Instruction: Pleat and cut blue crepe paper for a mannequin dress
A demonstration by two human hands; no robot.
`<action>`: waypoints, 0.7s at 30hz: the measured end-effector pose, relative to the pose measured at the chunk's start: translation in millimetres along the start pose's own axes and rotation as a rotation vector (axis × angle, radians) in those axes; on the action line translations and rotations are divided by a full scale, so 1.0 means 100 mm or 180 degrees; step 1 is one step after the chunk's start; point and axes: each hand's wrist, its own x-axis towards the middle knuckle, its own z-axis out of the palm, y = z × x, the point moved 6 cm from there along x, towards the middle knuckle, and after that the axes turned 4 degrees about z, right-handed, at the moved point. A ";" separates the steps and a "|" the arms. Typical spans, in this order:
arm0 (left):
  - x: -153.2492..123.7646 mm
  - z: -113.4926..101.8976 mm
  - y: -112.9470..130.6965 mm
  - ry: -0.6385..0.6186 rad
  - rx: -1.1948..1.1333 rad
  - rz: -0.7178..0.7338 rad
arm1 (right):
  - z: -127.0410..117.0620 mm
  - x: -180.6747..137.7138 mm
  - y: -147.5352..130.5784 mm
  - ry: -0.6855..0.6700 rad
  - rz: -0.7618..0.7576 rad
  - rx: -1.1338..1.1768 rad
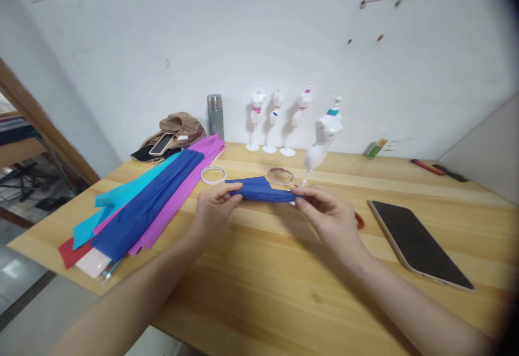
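Between my hands a piece of blue crepe paper (259, 189) is stretched sideways above the table, gathered into folds. My left hand (217, 205) pinches its left end between thumb and fingers. At the other end, my right hand (326, 210) has the paper between thumb and forefinger. Just beyond stands a small white mannequin (322, 137) with a teal band round its neck; its stand is partly behind my right hand. A roll of white tape (213, 175) and a clear tape roll (280, 176) lie behind the paper. Red scissor handles (359, 221) show partly behind my right hand.
Coloured crepe sheets (141, 205) spread over the table's left side. Several small mannequins (256, 113), a grey flask (215, 115) and a brown cloth bag (182, 129) stand along the wall. A tablet (417, 242) lies right; a utility knife (427, 167) is behind it.
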 end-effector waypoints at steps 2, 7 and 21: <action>0.00 -0.01 0.02 0.0022 0.0139 0.0114 | 0.00 0.01 0.02 0.0021 -0.0040 -0.0089; -0.01 -0.01 0.07 0.0008 0.0402 0.0462 | -0.01 0.01 0.04 0.0047 -0.0036 -0.0254; -0.04 -0.01 0.08 0.0073 0.0438 0.0380 | 0.02 0.01 0.02 -0.0055 0.0212 -0.0398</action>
